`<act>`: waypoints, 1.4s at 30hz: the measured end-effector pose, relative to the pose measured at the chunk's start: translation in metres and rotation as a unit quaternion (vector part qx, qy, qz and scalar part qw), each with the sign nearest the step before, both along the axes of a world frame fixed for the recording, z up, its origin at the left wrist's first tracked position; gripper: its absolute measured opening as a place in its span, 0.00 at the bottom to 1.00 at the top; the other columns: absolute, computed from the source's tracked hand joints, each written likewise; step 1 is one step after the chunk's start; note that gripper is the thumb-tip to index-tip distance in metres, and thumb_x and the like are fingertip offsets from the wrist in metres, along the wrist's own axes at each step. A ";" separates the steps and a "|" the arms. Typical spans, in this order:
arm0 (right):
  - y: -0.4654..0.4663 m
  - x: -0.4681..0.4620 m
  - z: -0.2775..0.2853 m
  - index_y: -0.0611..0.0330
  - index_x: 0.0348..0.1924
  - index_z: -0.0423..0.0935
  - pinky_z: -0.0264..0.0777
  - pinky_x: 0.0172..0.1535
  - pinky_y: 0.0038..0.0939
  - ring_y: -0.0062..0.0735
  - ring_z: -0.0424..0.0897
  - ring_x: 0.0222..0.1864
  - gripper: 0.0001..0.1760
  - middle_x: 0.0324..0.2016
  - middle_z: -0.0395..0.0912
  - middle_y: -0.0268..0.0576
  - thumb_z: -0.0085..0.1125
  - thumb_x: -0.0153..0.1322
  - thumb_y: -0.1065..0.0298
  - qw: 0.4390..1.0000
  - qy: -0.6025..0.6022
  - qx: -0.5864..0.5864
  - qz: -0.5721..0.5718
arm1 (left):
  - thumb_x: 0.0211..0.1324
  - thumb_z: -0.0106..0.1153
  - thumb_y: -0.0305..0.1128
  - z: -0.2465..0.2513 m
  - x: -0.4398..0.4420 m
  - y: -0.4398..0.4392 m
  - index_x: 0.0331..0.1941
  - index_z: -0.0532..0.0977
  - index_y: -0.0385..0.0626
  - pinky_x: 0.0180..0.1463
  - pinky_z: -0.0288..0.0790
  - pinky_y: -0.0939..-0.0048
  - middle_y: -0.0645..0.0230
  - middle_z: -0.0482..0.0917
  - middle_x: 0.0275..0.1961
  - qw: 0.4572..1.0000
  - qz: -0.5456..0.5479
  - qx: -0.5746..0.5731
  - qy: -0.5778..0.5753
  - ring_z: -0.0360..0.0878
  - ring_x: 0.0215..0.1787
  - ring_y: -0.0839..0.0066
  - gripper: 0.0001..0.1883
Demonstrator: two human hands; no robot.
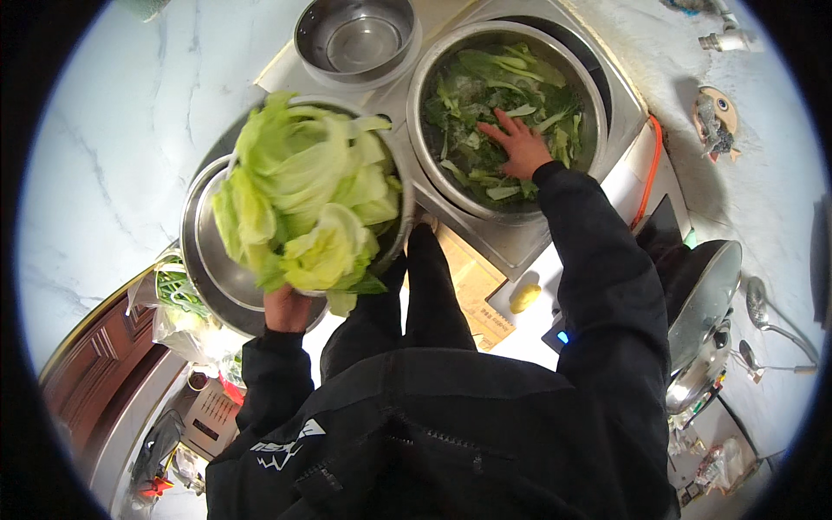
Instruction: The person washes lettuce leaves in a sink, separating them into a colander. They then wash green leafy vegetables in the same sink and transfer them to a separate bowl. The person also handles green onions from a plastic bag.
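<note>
My left hand (286,311) is at the near edge of a heap of pale green lettuce leaves (318,188). It seems to grip the pale rim of a container under the leaves; its fingers are mostly hidden. Behind the heap, the rim of a metal basin (407,214) shows. Farther right, my right hand (518,146) is spread over loose leafy greens (500,84), fingers apart, touching the wet pieces. These greens float in water inside a large round metal basin (416,123), set into the steel sink (513,247).
A steel bowl (364,42) stands at the back. At left, another metal pan (227,273) sits near bagged green vegetables (179,292). A yellow, potato-like object (525,298) lies right of my legs. A glass lid (705,305) and hanging ladle (777,322) are at the right wall.
</note>
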State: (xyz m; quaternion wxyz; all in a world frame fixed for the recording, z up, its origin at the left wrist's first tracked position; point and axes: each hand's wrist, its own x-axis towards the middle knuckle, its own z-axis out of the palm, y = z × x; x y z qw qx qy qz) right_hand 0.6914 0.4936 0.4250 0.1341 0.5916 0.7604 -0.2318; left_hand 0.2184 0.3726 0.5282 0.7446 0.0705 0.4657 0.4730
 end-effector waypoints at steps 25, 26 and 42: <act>0.080 0.041 -0.019 0.57 0.47 0.75 0.71 0.41 0.49 0.56 0.77 0.40 0.18 0.38 0.78 0.56 0.55 0.68 0.59 0.906 0.171 0.173 -0.346 | 0.59 0.50 0.21 -0.003 0.045 0.016 0.61 0.62 0.42 0.62 0.65 0.60 0.63 0.69 0.60 0.999 -0.039 -0.033 0.011 0.69 0.60 0.65 0.25; 0.088 0.033 -0.029 0.55 0.51 0.73 0.71 0.41 0.50 0.56 0.76 0.40 0.20 0.40 0.78 0.56 0.55 0.68 0.59 0.896 0.154 0.158 -0.385 | 0.58 0.50 0.21 -0.003 0.046 0.015 0.61 0.62 0.42 0.61 0.66 0.61 0.62 0.70 0.59 0.999 -0.031 -0.034 0.002 0.70 0.59 0.64 0.24; 0.099 0.060 0.022 0.55 0.62 0.62 0.68 0.53 0.43 0.54 0.73 0.51 0.34 0.53 0.70 0.57 0.58 0.63 0.63 0.926 0.249 0.151 -0.241 | 0.60 0.48 0.24 -0.009 0.051 0.020 0.60 0.63 0.42 0.58 0.69 0.63 0.63 0.71 0.58 0.996 -0.067 -0.030 0.054 0.73 0.57 0.65 0.23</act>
